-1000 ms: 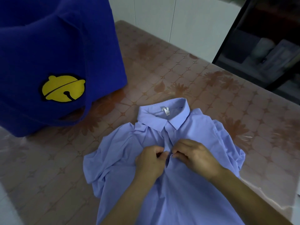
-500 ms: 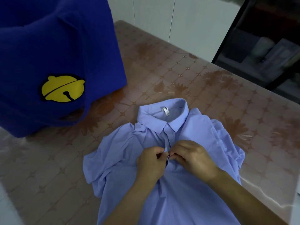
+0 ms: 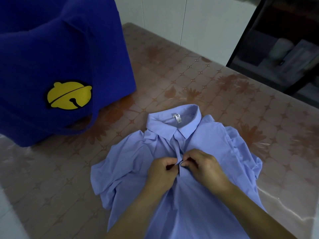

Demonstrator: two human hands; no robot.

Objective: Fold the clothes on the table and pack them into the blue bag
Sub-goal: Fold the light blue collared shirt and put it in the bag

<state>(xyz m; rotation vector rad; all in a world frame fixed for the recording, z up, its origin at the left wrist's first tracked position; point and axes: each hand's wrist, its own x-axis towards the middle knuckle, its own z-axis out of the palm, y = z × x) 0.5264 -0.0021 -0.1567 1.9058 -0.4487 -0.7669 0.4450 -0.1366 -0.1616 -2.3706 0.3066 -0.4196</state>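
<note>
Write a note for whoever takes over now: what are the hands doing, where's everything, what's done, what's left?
Left hand and right hand both pinch the front opening of the light blue shirt, apparently buttoning it.
Shirt lies face up, unfolded, on the table; blue bag stands left of it.
Done: shirt laid out.
Left: fold it, pack it in the bag.

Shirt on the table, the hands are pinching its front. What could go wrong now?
The left hand and right hand both pinch the shirt at its front strip; the fastening there could slip loose. The sleeves lie bunched at both sides, so folding now might trap creases. The blue bag slumps, so packing may be fiddly.
</note>
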